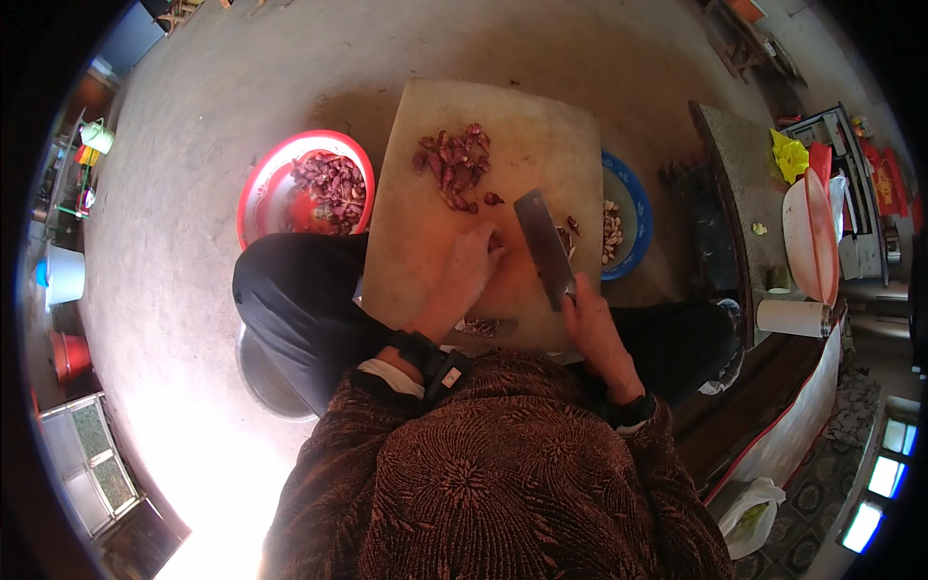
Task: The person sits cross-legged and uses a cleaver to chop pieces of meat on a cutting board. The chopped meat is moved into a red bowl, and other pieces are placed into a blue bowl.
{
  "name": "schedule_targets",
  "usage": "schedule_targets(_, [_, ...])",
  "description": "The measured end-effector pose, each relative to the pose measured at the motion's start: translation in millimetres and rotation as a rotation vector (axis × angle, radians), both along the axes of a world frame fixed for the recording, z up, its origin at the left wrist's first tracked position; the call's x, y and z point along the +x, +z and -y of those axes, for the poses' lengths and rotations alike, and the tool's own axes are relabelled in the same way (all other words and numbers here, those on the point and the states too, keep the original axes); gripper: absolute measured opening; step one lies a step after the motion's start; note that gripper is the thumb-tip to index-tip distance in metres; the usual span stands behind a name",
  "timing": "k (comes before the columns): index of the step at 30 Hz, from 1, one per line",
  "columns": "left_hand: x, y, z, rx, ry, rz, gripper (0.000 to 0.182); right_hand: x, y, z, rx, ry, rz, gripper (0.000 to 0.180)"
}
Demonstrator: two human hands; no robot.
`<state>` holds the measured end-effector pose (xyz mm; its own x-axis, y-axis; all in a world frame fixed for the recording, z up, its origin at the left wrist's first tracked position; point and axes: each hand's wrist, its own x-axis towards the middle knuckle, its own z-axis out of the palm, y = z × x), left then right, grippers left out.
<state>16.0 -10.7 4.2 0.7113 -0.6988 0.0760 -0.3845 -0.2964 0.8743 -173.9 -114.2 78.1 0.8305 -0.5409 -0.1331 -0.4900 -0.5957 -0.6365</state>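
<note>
Before me a worn pale cutting board [522,119] lies over my lap. My left hand [467,264] rests on its middle, thumb and fingers pinched around what looks like a small reddish shallot, mostly hidden. In my right hand [596,326] is the handle of a cleaver [542,243], its broad blade pointing away from me over the board's right half. A pile of red-skinned shallots [457,163] sits on the far left of the board, and one loose shallot [493,199] lies just beyond my left fingertips. Small brown bits [574,225] show right of the blade.
Left of the board, a red-rimmed basin [261,188] holds more shallots. Partly under its right edge, a blue basin [641,217] contains pale pieces [612,228]. A metal bowl [272,384] sits by my left knee. Farther right stands a table [732,196] with a white cylindrical container [792,318].
</note>
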Motion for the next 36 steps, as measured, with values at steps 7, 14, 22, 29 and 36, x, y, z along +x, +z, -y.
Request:
schedule_targets(7, [2.7, -1.7, -4.2, -0.011, 0.02, 0.008, 0.018, 6.4, 11.0, -11.2, -0.006, 0.055, 0.003, 0.018])
schedule_targets(14, [5.8, -10.1, -4.3, 0.091, 0.001, 0.065, 0.019, 11.3, 13.6, -15.8, -0.001, 0.082, -0.128, 0.018])
schedule_targets(22, [3.7, -1.8, -4.3, 0.199, 0.007, 0.135, 0.022, 13.1, 16.9, -13.1, 0.027, 0.131, -0.118, 0.023])
schedule_targets(29, [-1.9, 6.2, -5.8, 0.218, 0.031, 0.146, 0.024, 12.7, 0.8, -7.7, 0.095, 0.156, -0.047, 0.023])
schedule_targets(36, [-1.4, 7.7, -6.2, 0.341, 0.006, 0.177, 0.024, 21.0, -22.7, -16.3, -0.099, 0.163, -0.128, 0.028])
